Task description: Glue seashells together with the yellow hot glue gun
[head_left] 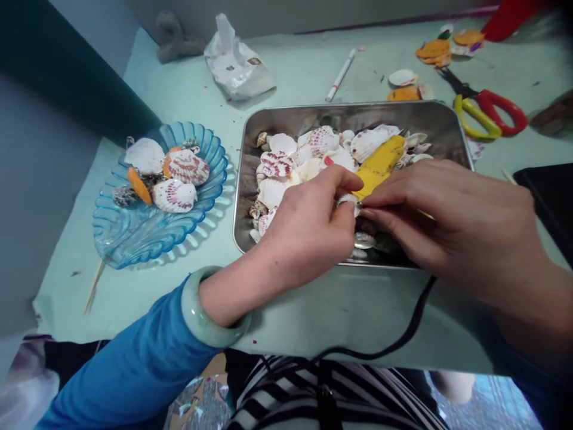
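A thin stick (93, 288) lies at the far left, its upper end by a blue scalloped dish (150, 236) that holds several shells (181, 167), some white, some reddish, and an orange piece (139, 186). Next comes a jade-green bangle (197, 307) on the left wrist, with a crumpled white packet (237, 68) farther back on the table. A metal tray (441, 122) full of shells fills the middle. Over it the left hand (308, 224) is curled, thumb and forefinger pinching a small pale shell (351, 200) above the tray's contents. A marker (341, 74) lies behind the tray. A yellow tool (380, 162) rests on the shells, just beyond the fingers. The right hand (452, 221) has thumb and forefinger nearly together at the small pale shell's right edge; whether they grip anything cannot be told. Red-and-yellow scissors (501, 110) lie at the back right.
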Motion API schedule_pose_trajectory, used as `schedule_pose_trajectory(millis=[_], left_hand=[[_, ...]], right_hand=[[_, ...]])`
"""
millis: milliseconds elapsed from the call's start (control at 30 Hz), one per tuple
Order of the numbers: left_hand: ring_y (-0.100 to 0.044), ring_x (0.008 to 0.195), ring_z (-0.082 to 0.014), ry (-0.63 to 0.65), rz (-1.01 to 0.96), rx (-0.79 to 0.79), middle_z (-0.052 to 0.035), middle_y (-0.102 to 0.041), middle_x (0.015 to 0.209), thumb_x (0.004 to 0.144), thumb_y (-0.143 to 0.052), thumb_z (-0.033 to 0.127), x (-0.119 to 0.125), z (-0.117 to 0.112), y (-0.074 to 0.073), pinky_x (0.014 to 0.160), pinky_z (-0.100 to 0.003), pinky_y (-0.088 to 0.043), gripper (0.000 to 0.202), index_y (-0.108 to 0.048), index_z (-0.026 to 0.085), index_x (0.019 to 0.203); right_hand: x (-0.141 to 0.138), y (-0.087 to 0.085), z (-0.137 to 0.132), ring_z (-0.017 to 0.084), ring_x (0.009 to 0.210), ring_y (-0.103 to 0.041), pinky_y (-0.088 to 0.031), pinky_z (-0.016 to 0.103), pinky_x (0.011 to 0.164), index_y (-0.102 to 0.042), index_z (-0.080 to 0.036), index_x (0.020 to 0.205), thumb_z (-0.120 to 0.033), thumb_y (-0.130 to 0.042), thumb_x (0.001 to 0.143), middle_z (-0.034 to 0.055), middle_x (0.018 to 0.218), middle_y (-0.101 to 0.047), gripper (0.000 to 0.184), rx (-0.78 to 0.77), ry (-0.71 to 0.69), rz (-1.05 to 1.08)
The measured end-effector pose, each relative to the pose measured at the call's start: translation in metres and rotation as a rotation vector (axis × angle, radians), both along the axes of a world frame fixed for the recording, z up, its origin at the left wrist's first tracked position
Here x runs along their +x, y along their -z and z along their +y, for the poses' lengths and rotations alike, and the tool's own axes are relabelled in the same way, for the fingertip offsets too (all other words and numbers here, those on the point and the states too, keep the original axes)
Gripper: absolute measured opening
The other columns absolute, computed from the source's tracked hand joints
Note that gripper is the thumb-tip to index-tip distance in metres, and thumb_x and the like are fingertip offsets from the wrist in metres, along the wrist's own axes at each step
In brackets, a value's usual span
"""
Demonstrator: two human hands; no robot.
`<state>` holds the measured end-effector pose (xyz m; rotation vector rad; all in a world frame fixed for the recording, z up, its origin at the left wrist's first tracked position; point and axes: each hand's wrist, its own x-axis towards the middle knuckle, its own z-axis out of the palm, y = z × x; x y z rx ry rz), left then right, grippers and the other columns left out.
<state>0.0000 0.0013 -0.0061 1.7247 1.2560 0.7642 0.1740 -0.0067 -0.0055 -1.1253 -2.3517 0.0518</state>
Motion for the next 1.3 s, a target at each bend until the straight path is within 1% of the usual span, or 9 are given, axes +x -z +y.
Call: schedule_pose_trajectory(millis=[133, 233, 367, 500, 600, 700, 900, 1067, 1300], left_hand=[[-0.061, 0.091, -0.0197, 0.009, 0.023, 0.011, -0.0036, -0.064, 0.094, 0.076, -0.05, 0.013, 0.0, -0.0012, 0.0004, 0.073, -0.03, -0.051, 0.021, -0.058, 0.019, 0.094], [-0.061, 0.088, -0.0189, 0.014, 0.036, 0.011, -0.0038, -0.065, 0.093, 0.077, -0.05, 0.013, -0.0004, -0.0016, -0.0004, 0.073, -0.03, -0.051, 0.021, -0.058, 0.019, 0.095], [-0.062, 0.079, -0.0161, 0.025, 0.039, -0.008, -0.0037, -0.065, 0.087, 0.077, -0.049, 0.015, -0.001, -0.0009, -0.0009, 0.071, -0.028, -0.05, 0.021, -0.057, 0.018, 0.096], [-0.06, 0.068, -0.013, 0.014, 0.013, -0.024, -0.0017, -0.063, 0.08, 0.078, -0.049, 0.016, -0.0015, 0.0003, 0.002, 0.067, -0.027, -0.049, 0.023, -0.055, 0.019, 0.1], [-0.058, 0.065, -0.0125, -0.004, -0.003, -0.029, -0.0006, -0.062, 0.076, 0.079, -0.049, 0.017, -0.0017, 0.0008, 0.0041, 0.064, -0.026, -0.049, 0.023, -0.055, 0.02, 0.101], [-0.058, 0.064, -0.0129, -0.023, -0.003, -0.017, -0.0001, -0.061, 0.074, 0.079, -0.048, 0.018, -0.0019, 0.0007, 0.0047, 0.063, -0.027, -0.049, 0.023, -0.055, 0.02, 0.101], [-0.059, 0.066, -0.0138, -0.003, 0.036, 0.011, -0.0013, -0.062, 0.075, 0.079, -0.048, 0.018, -0.0018, -0.0002, 0.0027, 0.064, -0.027, -0.049, 0.024, -0.055, 0.019, 0.102], [-0.061, 0.077, -0.0161, -0.007, 0.073, 0.029, -0.0034, -0.064, 0.084, 0.079, -0.049, 0.017, -0.0013, -0.0024, -0.0007, 0.07, -0.028, -0.049, 0.024, -0.056, 0.018, 0.101], [-0.06, 0.079, -0.0174, 0.011, 0.137, 0.063, -0.0031, -0.065, 0.08, 0.077, -0.049, 0.015, -0.0005, -0.0035, -0.0041, 0.071, -0.028, -0.048, 0.023, -0.058, 0.017, 0.098]], right_hand=[[-0.0001, 0.0009, 0.0004, 0.023, 0.082, -0.06, -0.043, 0.038, 0.07, -0.059, -0.025, 0.084, -0.025, -0.049, 0.087, 0.0049, 0.082, -0.064, 0.011, -0.005, -0.027, -0.03], [-0.0008, 0.0014, 0.0008, 0.023, 0.08, -0.059, -0.042, 0.038, 0.069, -0.059, -0.024, 0.082, -0.024, -0.047, 0.087, 0.0058, 0.082, -0.064, 0.013, -0.012, -0.028, -0.048], [-0.0016, 0.0014, 0.0011, 0.021, 0.075, -0.057, -0.041, 0.037, 0.067, -0.058, -0.024, 0.082, -0.025, -0.048, 0.087, 0.005, 0.079, -0.063, 0.012, 0.003, -0.023, -0.036], [-0.0012, 0.0016, 0.0009, 0.022, 0.08, -0.057, -0.04, 0.037, 0.07, -0.058, -0.021, 0.087, -0.026, -0.049, 0.086, 0.006, 0.083, -0.063, 0.01, 0.014, -0.001, -0.013], [-0.0008, 0.0022, 0.0007, 0.024, 0.081, -0.057, -0.039, 0.038, 0.07, -0.057, -0.022, 0.088, -0.029, -0.049, 0.085, 0.0066, 0.084, -0.062, 0.011, 0.006, 0.04, 0.002], [-0.0005, 0.0023, 0.0009, 0.025, 0.079, -0.056, -0.038, 0.038, 0.069, -0.056, -0.024, 0.087, -0.03, -0.048, 0.086, 0.0057, 0.08, -0.06, 0.011, -0.002, 0.054, -0.002], [-0.0006, 0.0015, 0.0023, 0.023, 0.075, -0.055, -0.037, 0.037, 0.066, -0.057, -0.025, 0.084, -0.028, -0.046, 0.088, 0.0044, 0.076, -0.06, 0.012, -0.006, 0.011, -0.028], [-0.0003, 0.0019, 0.0026, 0.022, 0.075, -0.055, -0.036, 0.035, 0.066, -0.058, -0.021, 0.083, -0.026, -0.048, 0.086, 0.005, 0.076, -0.061, 0.011, 0.053, 0.007, -0.075], [-0.0009, 0.0014, 0.003, 0.019, 0.072, -0.054, -0.037, 0.033, 0.065, -0.06, -0.017, 0.082, -0.024, -0.049, 0.085, 0.0071, 0.075, -0.063, 0.014, 0.1, -0.019, -0.116]])
